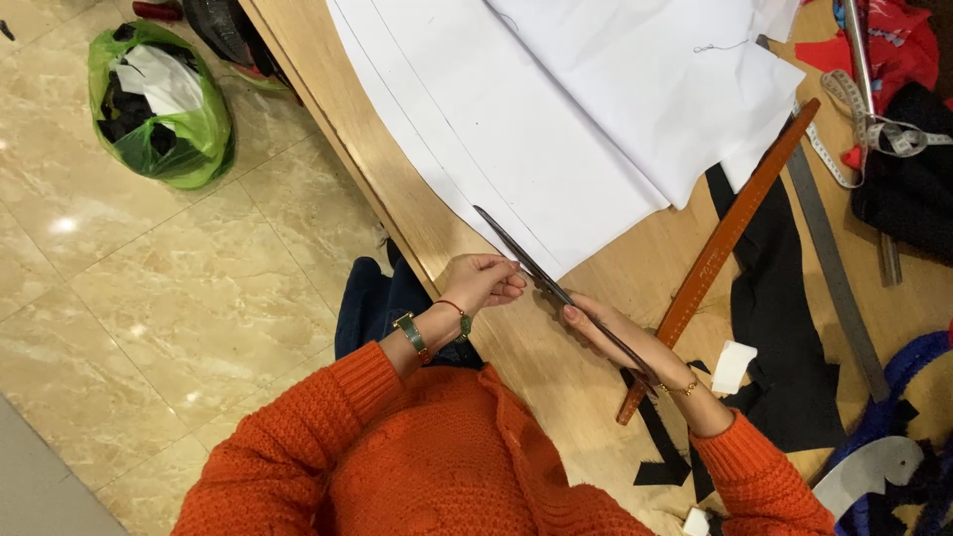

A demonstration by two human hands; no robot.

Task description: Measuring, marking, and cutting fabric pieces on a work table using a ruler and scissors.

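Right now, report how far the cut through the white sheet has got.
Done: only a short cut at the white sheet's near edge. In hand: right hand works the scissors along a drawn line; left hand pinches the edge. Left: most of the line.

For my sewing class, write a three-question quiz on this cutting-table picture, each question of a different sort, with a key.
1. True or false: the right hand holds the scissors at the edge of the white paper.
2. Multiple choice: what lies just right of the scissors on the wooden table? A) a brown wooden ruler B) a hammer C) a book
3. Fill in: the left hand pinches the paper's edge beside the ____.

Key: 1. true; 2. A, the brown wooden ruler; 3. scissors.
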